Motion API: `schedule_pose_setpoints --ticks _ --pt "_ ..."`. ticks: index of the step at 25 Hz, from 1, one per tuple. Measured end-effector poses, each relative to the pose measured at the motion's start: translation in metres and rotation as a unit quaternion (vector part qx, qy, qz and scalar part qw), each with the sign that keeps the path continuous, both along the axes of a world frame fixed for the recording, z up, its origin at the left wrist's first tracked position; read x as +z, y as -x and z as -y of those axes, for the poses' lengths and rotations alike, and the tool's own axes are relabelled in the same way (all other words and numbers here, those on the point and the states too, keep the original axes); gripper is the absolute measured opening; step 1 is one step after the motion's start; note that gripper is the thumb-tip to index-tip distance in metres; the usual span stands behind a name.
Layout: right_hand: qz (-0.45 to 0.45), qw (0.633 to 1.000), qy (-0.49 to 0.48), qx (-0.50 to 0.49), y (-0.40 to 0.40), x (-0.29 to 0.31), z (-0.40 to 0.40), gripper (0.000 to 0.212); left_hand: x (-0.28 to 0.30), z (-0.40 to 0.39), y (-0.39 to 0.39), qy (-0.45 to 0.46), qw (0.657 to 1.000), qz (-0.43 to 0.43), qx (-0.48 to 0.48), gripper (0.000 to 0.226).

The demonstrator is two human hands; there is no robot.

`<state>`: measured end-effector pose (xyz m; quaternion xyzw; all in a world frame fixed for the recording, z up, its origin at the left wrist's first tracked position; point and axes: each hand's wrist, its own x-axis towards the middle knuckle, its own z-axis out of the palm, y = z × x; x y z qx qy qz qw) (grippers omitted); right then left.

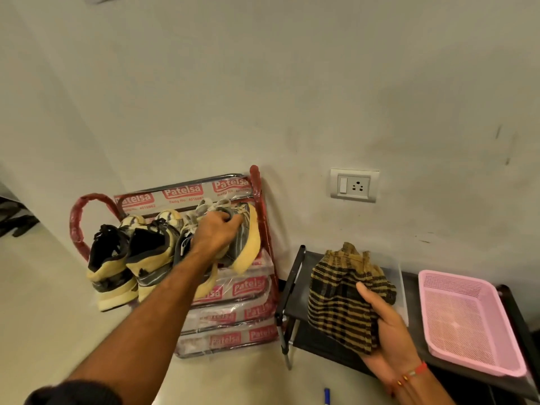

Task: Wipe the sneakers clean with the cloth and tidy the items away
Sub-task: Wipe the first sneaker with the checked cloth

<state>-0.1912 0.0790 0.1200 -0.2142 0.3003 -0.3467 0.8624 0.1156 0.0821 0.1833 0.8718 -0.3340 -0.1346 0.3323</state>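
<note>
Yellow-soled grey sneakers [233, 241] sit at the right end of a red rack [263, 217] against the far wall, the left hand [214, 233] gripping them by their tops. A dark pair [128, 258] stands to their left. The right hand [385, 325] holds a checked cloth [339, 299] over a black shelf [295, 287], near a pink basket [473, 323].

Head camera, looking forward-down, close over shoe rack [263, 217].

Left hand [217, 233] reaches forward, fingers curled gripping; right hand [385, 328] grips, palm up.
</note>
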Motion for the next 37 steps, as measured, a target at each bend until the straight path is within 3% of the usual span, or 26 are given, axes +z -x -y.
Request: schedule_pose_setpoints --ticks 5,7,9,10,13,16,18,20,22,23,24,25,26,27,28,31,33,36,37 --pt "0.041 0.998 0.001 -0.048 0.017 0.015 -0.004 0.035 0.082 -0.067 0.046 0.2 0.962 -0.183 0.034 0.028" --pt "0.073 0.996 0.017 -0.054 0.022 0.025 -0.015 0.035 0.089 -0.102 0.075 0.258 0.901 -0.348 0.009 0.041" --pt "0.09 0.993 0.028 -0.064 0.029 0.037 -0.031 0.035 0.08 -0.13 0.109 0.248 0.806 -0.537 -0.026 0.066" --pt "0.093 0.993 0.035 -0.07 0.034 0.041 -0.04 0.037 0.07 -0.137 0.122 0.242 0.777 -0.58 -0.026 0.067" --pt "0.067 0.993 0.062 -0.077 0.051 0.044 -0.055 0.043 0.04 -0.141 0.161 0.238 0.741 -0.627 0.01 0.052" --pt "0.02 0.986 0.117 -0.116 0.07 0.045 -0.056 0.043 0.017 -0.132 0.177 0.241 0.746 -0.621 -0.007 0.046" --pt "0.009 0.974 0.163 -0.155 0.075 0.047 -0.05 0.043 -0.006 -0.122 0.174 0.244 0.743 -0.623 -0.011 0.05" --pt "-0.056 0.954 0.233 -0.182 0.068 0.04 -0.04 0.046 -0.032 -0.108 0.174 0.244 0.734 -0.634 -0.006 0.057" --pt "-0.195 0.9 0.358 -0.156 0.049 0.03 -0.033 0.042 -0.056 -0.096 0.178 0.236 0.747 -0.621 -0.022 0.053" --pt "-0.261 0.85 0.444 -0.111 0.037 0.024 -0.032 0.038 -0.064 -0.09 0.18 0.234 0.759 -0.607 -0.029 0.049" --pt "-0.321 0.78 0.535 -0.048 0.024 0.013 -0.029 0.036 -0.074 -0.084 0.181 0.232 0.769 -0.594 -0.036 0.044" --pt "-0.372 0.687 0.624 0.012 0.011 0.0 -0.028 0.039 -0.084 -0.08 0.181 0.228 0.78 -0.581 -0.038 0.041" --pt "-0.414 0.592 0.69 0.055 0.002 -0.016 -0.03 0.047 -0.095 -0.076 0.177 0.221 0.794 -0.565 -0.037 0.038" --pt "-0.448 0.525 0.72 0.078 -0.005 -0.032 -0.033 0.054 -0.106 -0.072 0.171 0.213 0.806 -0.551 -0.036 0.038" --pt "-0.48 0.486 0.725 0.084 -0.008 -0.043 -0.038 0.057 -0.118 -0.069 0.166 0.205 0.81 -0.548 -0.033 0.04" --pt "-0.538 0.434 0.716 0.096 -0.007 -0.068 -0.05 0.059 -0.139 -0.065 0.166 0.175 0.812 -0.557 -0.025 0.043" --pt "-0.55 0.441 0.7 0.111 -0.008 -0.07 -0.035 0.06 -0.143 -0.059 0.176 0.17 0.816 -0.55 -0.049 0.042" --pt "-0.513 0.573 0.63 0.106 -0.014 -0.067 -0.002 0.056 -0.145 -0.053 0.186 0.177 0.824 -0.533 -0.077 0.038" --pt "-0.494 0.598 0.625 0.091 -0.018 -0.067 0.001 0.055 -0.143 -0.052 0.184 0.176 0.828 -0.526 -0.082 0.038"
